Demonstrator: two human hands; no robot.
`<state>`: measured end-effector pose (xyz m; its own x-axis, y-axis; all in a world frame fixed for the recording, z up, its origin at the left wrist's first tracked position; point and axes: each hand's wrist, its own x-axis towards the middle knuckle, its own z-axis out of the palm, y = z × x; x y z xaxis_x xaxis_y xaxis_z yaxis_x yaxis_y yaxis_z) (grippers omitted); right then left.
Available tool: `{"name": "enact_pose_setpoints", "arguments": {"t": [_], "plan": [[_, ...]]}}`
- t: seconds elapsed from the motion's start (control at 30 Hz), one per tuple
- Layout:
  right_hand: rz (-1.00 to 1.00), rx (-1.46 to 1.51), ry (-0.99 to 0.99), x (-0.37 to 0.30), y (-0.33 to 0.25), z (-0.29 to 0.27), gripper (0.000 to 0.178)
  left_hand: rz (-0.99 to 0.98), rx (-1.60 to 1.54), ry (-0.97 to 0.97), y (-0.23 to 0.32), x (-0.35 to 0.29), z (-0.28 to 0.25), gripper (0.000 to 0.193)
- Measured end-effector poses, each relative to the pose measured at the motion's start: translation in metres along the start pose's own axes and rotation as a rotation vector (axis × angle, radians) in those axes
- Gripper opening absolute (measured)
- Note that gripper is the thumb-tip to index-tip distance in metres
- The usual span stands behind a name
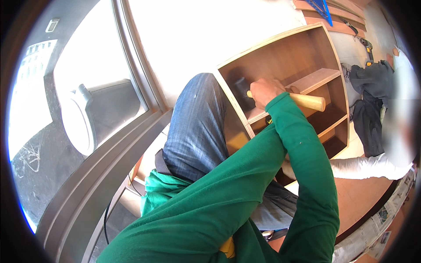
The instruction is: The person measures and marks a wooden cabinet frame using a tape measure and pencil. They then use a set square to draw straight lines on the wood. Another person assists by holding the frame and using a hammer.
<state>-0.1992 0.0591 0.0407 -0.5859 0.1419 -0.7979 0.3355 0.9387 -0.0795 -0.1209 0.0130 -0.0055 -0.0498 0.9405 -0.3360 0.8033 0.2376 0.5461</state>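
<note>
- The right hand (266,93) is closed, its fingers wrapped around a hammer with a pale wooden handle (309,102); the thick butt sticks out to their right, and the dark head, just left of them, is blurred.
- The left hand is hidden behind the right forearm, so its fingers' opening and hold cannot be told; its green sleeve (210,184) reaches up from below the right fingers.
- Around and beyond the right fingers stands an open brown wooden cabinet with pale edges (280,55); a flat wooden shelf (318,80) runs up and to their right.
- Left of the fingers is a bent knee in blue denim (197,118).
- Below and right of them, a co-worker's white sleeve (364,168) reaches toward the cabinet.
- Farther off, up and right, lie a yellow-and-black power drill (367,47) and a blue triangular square (322,11).
</note>
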Motion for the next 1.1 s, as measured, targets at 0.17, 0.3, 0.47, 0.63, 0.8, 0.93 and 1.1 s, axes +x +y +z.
{"name": "enact_pose_setpoints", "arguments": {"t": [0.17, 0.3, 0.47, 0.63, 0.8, 0.93, 1.1], "plan": [[0.021, 0.004, -0.008, 0.003, -0.006, -0.004, 0.018, -0.012, -0.019, -0.007, -0.010, 0.000, 0.000, 0.085], [0.046, 0.037, 0.035, 0.000, 0.002, -0.010, 0.017, -0.008, -0.032, -0.019, -0.014, 0.007, 0.001, 0.088], [0.186, 0.101, 0.216, -0.027, 0.020, -0.022, 0.015, -0.004, -0.049, -0.074, -0.029, 0.028, 0.013, 0.091], [0.355, 0.207, 0.384, -0.118, 0.030, -0.047, 0.018, -0.065, -0.097, -0.098, -0.068, 0.041, 0.007, 0.094], [0.472, 0.550, 0.580, -0.249, 0.060, 0.025, 0.029, -0.175, -0.193, -0.264, -0.087, 0.041, 0.006, 0.089], [0.534, 0.788, 0.564, -0.298, 0.040, 0.081, 0.030, -0.177, -0.148, -0.410, -0.093, 0.039, 0.020, 0.070], [0.599, 0.931, 0.529, -0.271, 0.027, 0.180, 0.030, -0.162, -0.140, -0.314, -0.085, 0.042, 0.007, 0.064]]}}
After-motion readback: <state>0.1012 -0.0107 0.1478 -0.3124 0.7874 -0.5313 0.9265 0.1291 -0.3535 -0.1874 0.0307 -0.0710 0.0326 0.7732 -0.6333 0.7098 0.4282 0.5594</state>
